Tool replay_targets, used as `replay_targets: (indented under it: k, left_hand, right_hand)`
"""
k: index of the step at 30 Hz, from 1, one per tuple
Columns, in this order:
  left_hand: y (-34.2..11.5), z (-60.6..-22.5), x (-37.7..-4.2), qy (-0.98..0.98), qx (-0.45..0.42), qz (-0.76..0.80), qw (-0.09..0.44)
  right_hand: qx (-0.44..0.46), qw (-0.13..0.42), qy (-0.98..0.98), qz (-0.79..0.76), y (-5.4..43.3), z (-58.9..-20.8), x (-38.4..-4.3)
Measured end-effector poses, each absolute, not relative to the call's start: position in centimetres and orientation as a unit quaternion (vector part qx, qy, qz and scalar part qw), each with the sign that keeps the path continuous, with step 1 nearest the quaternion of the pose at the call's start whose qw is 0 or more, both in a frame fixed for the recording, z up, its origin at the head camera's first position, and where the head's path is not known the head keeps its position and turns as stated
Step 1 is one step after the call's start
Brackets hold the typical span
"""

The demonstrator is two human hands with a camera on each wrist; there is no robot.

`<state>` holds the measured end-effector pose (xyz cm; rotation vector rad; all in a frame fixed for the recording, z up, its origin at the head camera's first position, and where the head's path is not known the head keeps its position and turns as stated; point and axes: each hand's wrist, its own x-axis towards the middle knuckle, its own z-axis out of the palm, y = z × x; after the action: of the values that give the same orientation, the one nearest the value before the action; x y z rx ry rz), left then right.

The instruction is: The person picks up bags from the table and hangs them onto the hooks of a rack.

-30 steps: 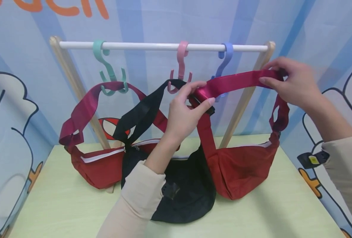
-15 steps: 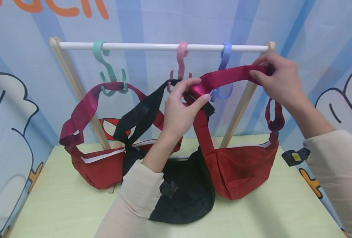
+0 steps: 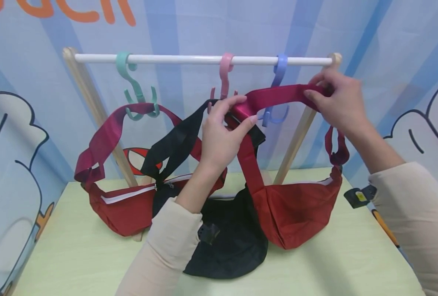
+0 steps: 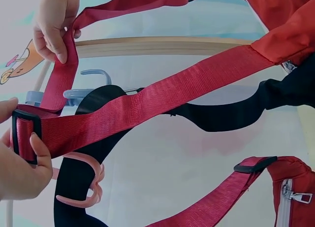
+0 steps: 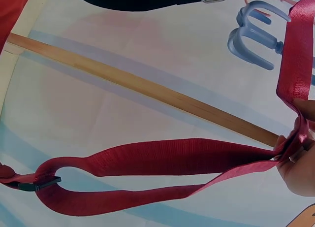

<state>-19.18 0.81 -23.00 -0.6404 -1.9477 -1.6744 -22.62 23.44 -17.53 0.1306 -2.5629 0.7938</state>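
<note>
Both hands hold up the shiny red strap (image 3: 278, 94) of a red shoulder bag (image 3: 300, 211) on the right. My left hand (image 3: 220, 142) pinches the strap at its black slider buckle (image 4: 24, 113), between thumb and fingers. Farther right, my right hand (image 3: 339, 100) pinches the same strap, and a looped length of it drops from there to the bag. The raised stretch passes in front of the blue hook (image 3: 280, 72), whose prongs show just below it. In the right wrist view, the strap's edge overlaps a prong tip of the blue hook (image 5: 261, 36).
A white bar (image 3: 174, 59) on wooden legs carries the hooks. Another red bag (image 3: 124, 213) hangs from the green hook (image 3: 133, 84). A black bag (image 3: 230, 250) hangs by its strap from the pink hook (image 3: 225, 76), partly behind my left arm. The pale table (image 3: 74, 250) lies below.
My right hand has moved left and slightly inward with the strap, which now spans a shorter distance in front of the blue hook. My left hand has shifted slightly left.
</note>
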Motion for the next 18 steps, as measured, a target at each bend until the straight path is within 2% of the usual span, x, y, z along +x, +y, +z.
replay_targets:
  k: [18]
  left_hand:
    - [1.1, -24.3, -19.3, -0.726, -0.229, -0.601, 0.245]
  right_hand:
    - [0.046, 0.239, -0.925, 0.292, 23.2, -18.8, -23.1]
